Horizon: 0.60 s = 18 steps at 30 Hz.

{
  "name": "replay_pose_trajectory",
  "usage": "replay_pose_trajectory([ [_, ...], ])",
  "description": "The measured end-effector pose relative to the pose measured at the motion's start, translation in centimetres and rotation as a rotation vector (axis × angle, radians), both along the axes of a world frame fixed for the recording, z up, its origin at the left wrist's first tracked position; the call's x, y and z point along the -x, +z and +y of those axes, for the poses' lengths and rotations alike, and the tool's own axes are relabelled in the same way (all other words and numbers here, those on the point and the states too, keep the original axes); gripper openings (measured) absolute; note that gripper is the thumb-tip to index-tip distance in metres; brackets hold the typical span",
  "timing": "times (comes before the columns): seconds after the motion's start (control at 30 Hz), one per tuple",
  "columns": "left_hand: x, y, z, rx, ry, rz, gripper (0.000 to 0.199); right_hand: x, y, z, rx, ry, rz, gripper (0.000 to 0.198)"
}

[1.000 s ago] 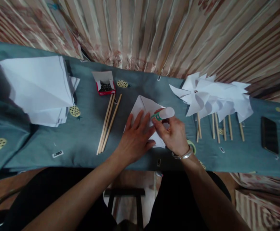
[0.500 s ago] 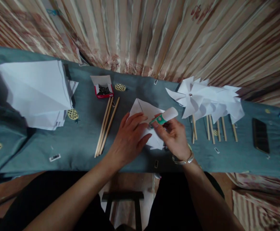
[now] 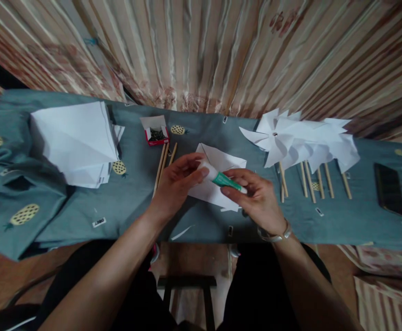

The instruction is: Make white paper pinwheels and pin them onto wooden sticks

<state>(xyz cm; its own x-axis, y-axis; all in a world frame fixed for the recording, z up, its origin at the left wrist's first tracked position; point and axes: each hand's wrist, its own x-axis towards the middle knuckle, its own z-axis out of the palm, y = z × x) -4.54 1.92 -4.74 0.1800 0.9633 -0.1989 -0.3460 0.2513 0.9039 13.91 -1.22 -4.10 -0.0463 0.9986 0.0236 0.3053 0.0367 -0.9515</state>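
Head view: both hands are engaged on one item, a green-and-white tube [image 3: 229,182], apparently glue, positioned above the middle of the sheet [image 3: 226,159]. Left hand [image 3: 174,185] is closed on the broad white end, thumb lying along it. Right hand [image 3: 256,196] grips the green end between thumb and fingers, with a narrow white tip showing beside the thumb. The opposed hold, one hand at each end, is judged suited to steadying or turning the tube; which end is the cap cannot be told.

Orientation: the long axis runs aslant, broad end to the left and farther from the person, narrow tip to the right and nearer. It lies nearer level than upright, as far as one view allows.

The sheet rests on the cloth [image 3: 204,126] directly before the person, presumably for equal reach of both hands. Neither palm is seen pressing it down.

Surroundings: a paper stack [image 3: 75,145] lies far left; a box [image 3: 157,135] stands lid-up, its contents accessible, near the loose sticks [image 3: 162,164], which the left hand partly hides. Pinwheels [image 3: 297,133] lie overlapped at right, handles towards the person, probably to save room. Beyond them lies a phone [image 3: 389,188].
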Motion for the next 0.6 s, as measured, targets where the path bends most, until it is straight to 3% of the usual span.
replay_pose_trajectory([
  [0.17,-0.4,-0.3,-0.4,0.056,-0.090,-0.007,0.028,-0.6,-0.7,0.5,0.141,-0.130,0.415,0.027],
  [0.23,-0.5,-0.5,-0.3,0.045,-0.095,0.027,0.028,-0.9,-0.9,0.7,0.192,-0.144,0.468,0.028],
  [0.4,-0.1,-0.8,0.3,-0.052,-0.006,0.206,0.027,-2.6,-0.9,1.5,0.165,-0.307,0.468,0.034],
  [0.47,-0.1,-1.3,0.2,-0.173,-0.038,0.360,0.027,-3.0,-1.1,1.9,0.151,-0.350,0.433,0.036],
  [0.6,-0.8,-2.7,-1.1,-0.620,-0.214,0.770,0.016,-2.2,-1.9,2.4,0.051,-0.332,0.247,0.033],
])
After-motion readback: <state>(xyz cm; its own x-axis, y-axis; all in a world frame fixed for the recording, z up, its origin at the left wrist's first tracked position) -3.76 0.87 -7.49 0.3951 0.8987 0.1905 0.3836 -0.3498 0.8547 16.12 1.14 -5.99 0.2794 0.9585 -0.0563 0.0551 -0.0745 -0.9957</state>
